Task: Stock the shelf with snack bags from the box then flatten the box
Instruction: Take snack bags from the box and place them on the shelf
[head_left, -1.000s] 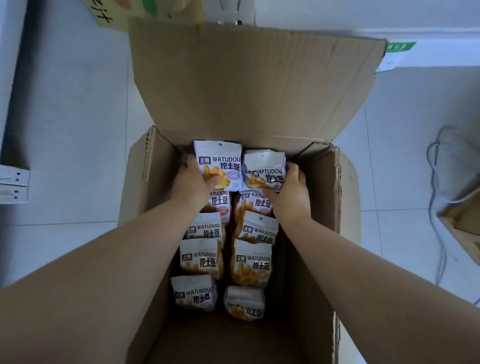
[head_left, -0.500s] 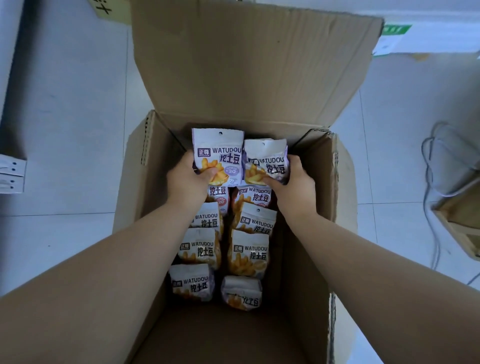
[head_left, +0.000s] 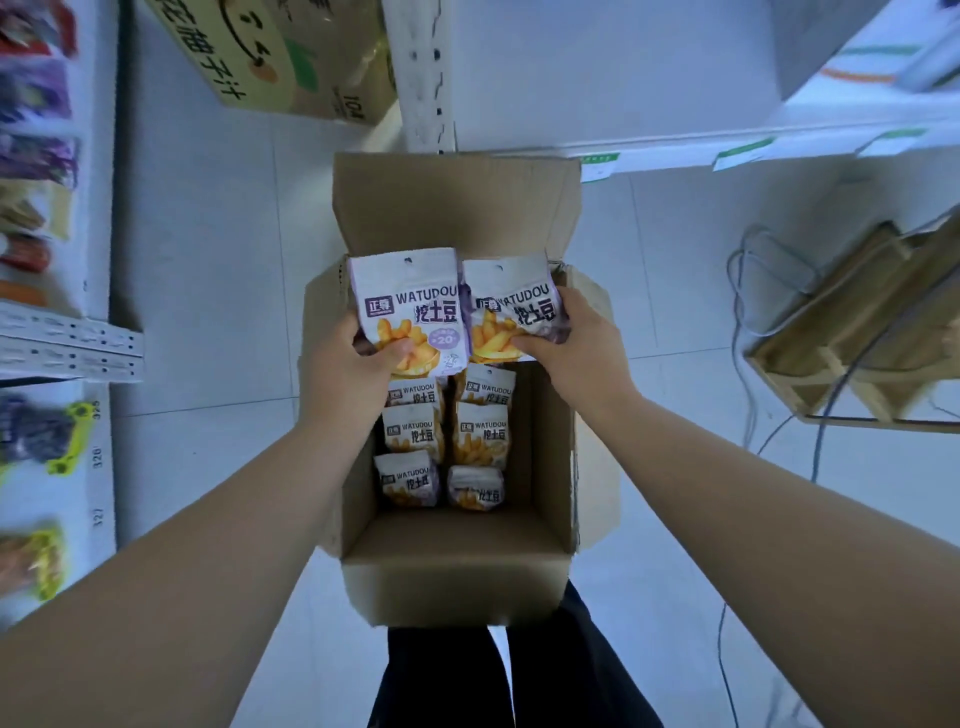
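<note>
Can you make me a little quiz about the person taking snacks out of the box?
1. True or false: the box is already flattened.
2. The left hand holds: A) a snack bag B) a bottle C) nothing.
3. Fill in: the right hand holds the other bag, printed in big letters ____.

Key: 1 false; 2 A; 3 WATUDOU.

Both bare forearms stretch forward, converging, wrists straight. The left hand (head_left: 350, 366) pinches the left snack bag (head_left: 410, 296) at its lower edge, thumb across the front. The right hand (head_left: 579, 345) grips the right snack bag (head_left: 511, 301) the same way.
</note>
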